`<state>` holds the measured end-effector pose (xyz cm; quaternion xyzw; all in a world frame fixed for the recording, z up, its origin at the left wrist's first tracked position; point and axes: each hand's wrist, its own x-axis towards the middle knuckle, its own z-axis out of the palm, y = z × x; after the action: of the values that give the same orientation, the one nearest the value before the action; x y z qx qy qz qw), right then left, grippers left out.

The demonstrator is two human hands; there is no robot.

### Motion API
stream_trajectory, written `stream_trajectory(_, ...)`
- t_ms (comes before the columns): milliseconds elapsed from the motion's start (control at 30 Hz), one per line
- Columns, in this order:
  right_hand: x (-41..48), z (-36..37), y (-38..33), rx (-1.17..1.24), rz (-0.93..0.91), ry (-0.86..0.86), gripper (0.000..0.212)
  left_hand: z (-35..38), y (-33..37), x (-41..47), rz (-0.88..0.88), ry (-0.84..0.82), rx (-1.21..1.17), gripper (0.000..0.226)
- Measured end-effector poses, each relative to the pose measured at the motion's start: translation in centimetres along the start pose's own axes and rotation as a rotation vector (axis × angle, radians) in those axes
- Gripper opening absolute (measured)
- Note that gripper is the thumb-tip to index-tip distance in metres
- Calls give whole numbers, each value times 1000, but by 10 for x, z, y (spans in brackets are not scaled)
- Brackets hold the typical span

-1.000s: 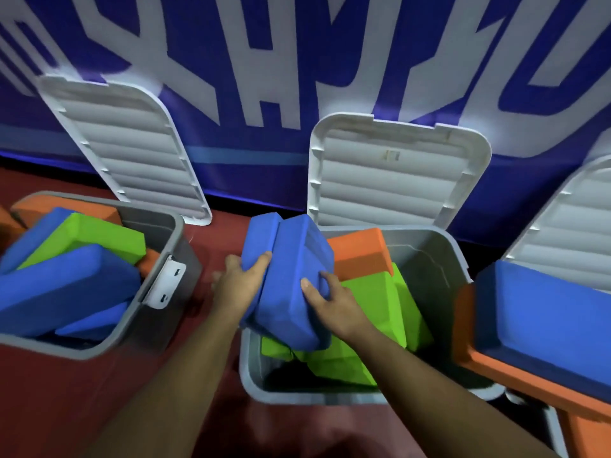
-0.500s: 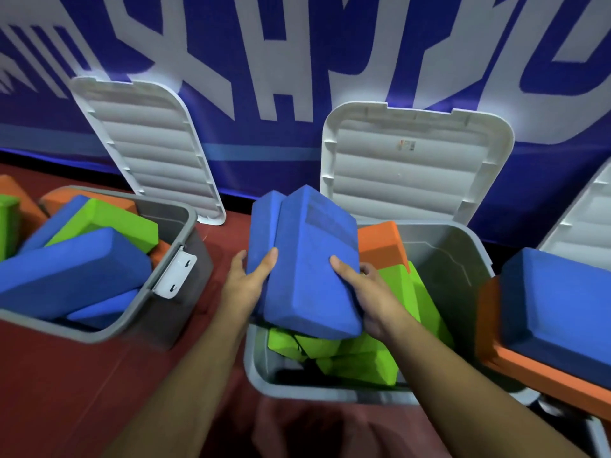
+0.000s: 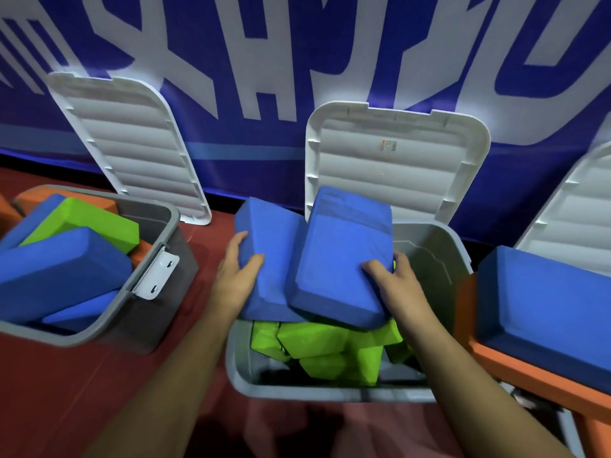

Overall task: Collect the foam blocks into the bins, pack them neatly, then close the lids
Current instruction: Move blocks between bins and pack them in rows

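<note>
Hands are curling round two blue foam blocks over the middle bin (image 3: pixel 236 368): left hand (image 3: pixel 238 279) gripping the left block (image 3: pixel 269 256), right hand (image 3: pixel 395 285) the right block (image 3: pixel 340 259). Green blocks (image 3: pixel 330 348) are lying inside. Red floor (image 3: pixel 66 391) is carrying the bins; a blue banner (image 3: pixel 264 44) is backing the open middle lid (image 3: pixel 396 170).

Blue blocks (image 3: pixel 344 256): foam, matt, fine-grained skin, faint creases pressed into one top face; green blocks (image 3: pixel 330 355) the same matt foam. Bins (image 3: pixel 297 393): grey plastic, smooth, dull sheen; lids (image 3: pixel 396 173) white ribbed plastic, smooth. Floor (image 3: pixel 66 391) dark red, matt; wall banner (image 3: pixel 264 61) smooth, lightly shiny.
</note>
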<state>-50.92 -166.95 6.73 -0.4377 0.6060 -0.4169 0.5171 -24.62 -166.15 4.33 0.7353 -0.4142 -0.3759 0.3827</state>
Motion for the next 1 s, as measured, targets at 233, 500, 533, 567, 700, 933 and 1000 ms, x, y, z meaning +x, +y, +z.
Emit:
stream_trajectory(233,8,7,12,-3,66,80,41,7,-2,-2,32,-56,-6,83)
stream_trajectory(500,-20,15,-30,228,31,80,45,-18,28,-15,54,123,-289,44)
stream_trajectory(533,-24,10,-43,240,15,80,49,-22,38,-17,61,118,-337,41)
stream_trajectory(567,-28,2,-58,244,0,88,51,-24,51,-20,75,103,-373,39)
stream_trajectory(700,-42,-50,-111,174,-81,201,60,-10,110,-29,155,47,-381,38)
stream_trajectory(933,-70,-185,-140,114,-41,477,40,44,186,-46,175,-89,-389,46)
stream_trajectory(1000,-79,-215,-126,92,21,549,38,56,201,-54,215,-70,-386,41)
